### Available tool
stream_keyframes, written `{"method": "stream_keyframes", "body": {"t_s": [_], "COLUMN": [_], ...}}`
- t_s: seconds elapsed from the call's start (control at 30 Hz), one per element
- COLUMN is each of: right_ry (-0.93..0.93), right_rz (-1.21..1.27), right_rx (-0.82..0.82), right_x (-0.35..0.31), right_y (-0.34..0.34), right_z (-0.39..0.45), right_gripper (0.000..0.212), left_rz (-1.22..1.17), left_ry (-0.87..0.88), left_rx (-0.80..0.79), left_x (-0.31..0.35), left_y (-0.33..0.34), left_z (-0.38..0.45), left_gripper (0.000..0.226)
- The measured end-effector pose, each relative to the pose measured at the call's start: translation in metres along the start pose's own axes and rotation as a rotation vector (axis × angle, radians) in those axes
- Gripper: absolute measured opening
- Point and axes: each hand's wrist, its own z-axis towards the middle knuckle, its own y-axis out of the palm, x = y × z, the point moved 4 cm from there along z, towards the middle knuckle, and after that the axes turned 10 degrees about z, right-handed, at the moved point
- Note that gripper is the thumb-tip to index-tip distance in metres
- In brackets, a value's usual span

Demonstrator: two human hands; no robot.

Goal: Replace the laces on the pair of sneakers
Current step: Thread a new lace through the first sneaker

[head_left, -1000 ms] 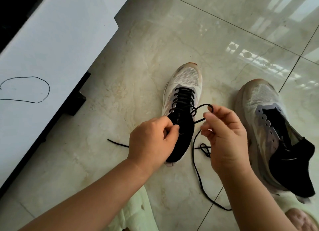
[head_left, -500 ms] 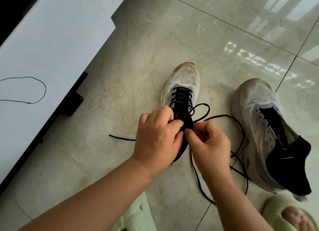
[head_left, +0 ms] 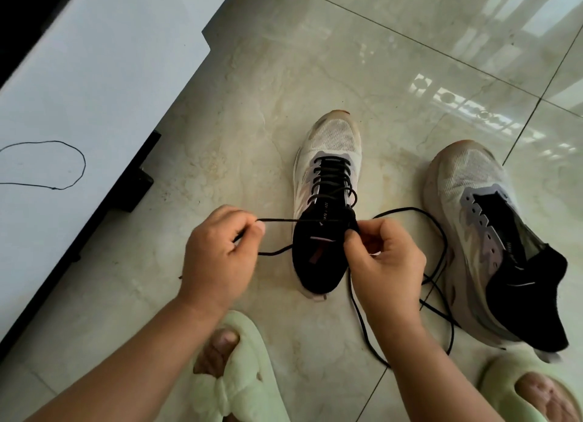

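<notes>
A white mesh sneaker [head_left: 329,143] with a black tongue stands on the floor in the middle, threaded with a black lace [head_left: 331,181]. My left hand [head_left: 217,254] pinches the lace's left end and holds it taut across the tongue. My right hand [head_left: 383,263] pinches the lace at the tongue's right edge; its long tail loops over the floor [head_left: 441,232]. The second sneaker [head_left: 473,200] lies to the right with bare eyelets and no lace.
A white cabinet top [head_left: 94,90] with a thin black thread loop [head_left: 72,156] fills the left side; its dark base [head_left: 138,181] juts onto the marble tile floor [head_left: 347,42]. My feet in pale green slippers [head_left: 239,374] sit at the bottom.
My left hand has moved left off the tongue, drawing the lace end out taut. My right hand shifted right onto the tongue's right edge. The view tilted down, showing the slippers.
</notes>
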Motion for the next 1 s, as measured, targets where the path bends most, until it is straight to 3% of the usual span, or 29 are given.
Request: {"method": "stream_keyframes", "body": {"t_s": [0.13,0.27,0.4,0.47,0.53,0.6,0.67,0.83,1.0], "right_ry": [-0.103,-0.052,-0.187,-0.313,-0.383,-0.388,-0.346,-0.328,-0.334], "right_rz": [-0.102,-0.135,-0.122,-0.165,-0.219,-0.244,-0.236,-0.202,-0.172], "right_rx": [0.032,0.058,-0.061,-0.158,-0.199,-0.138,-0.075,-0.075,-0.06], "right_x": [-0.005,-0.002,-0.011,-0.016,-0.016,-0.013,-0.01,-0.008,-0.008], "right_y": [0.001,-0.002,0.003,0.007,0.01,0.007,0.004,0.004,0.003], "right_z": [0.001,0.002,0.0,-0.004,-0.007,-0.006,-0.004,-0.002,-0.003], "right_gripper": [0.022,0.023,0.037,0.046,0.041,0.029,0.02,0.012,0.012], "left_rz": [-0.111,-0.124,-0.341,-0.229,0.102,0.254,0.224,0.242,0.298], "left_ry": [-0.141,-0.095,0.149,0.251,0.322,0.276,0.259,0.277,0.319], "left_rx": [0.009,-0.056,-0.387,-0.546,-0.495,-0.375,-0.259,-0.123,-0.107], "left_x": [-0.011,-0.001,0.031,0.041,0.041,0.04,0.046,0.058,0.053], "left_y": [-0.002,-0.004,0.0,0.009,0.019,0.02,0.02,0.027,0.034], "left_z": [0.004,0.01,0.0,-0.009,-0.011,-0.008,-0.006,-0.002,0.002], "left_gripper": [0.02,0.018,0.039,0.044,0.042,0.024,0.004,0.023,0.009]}}
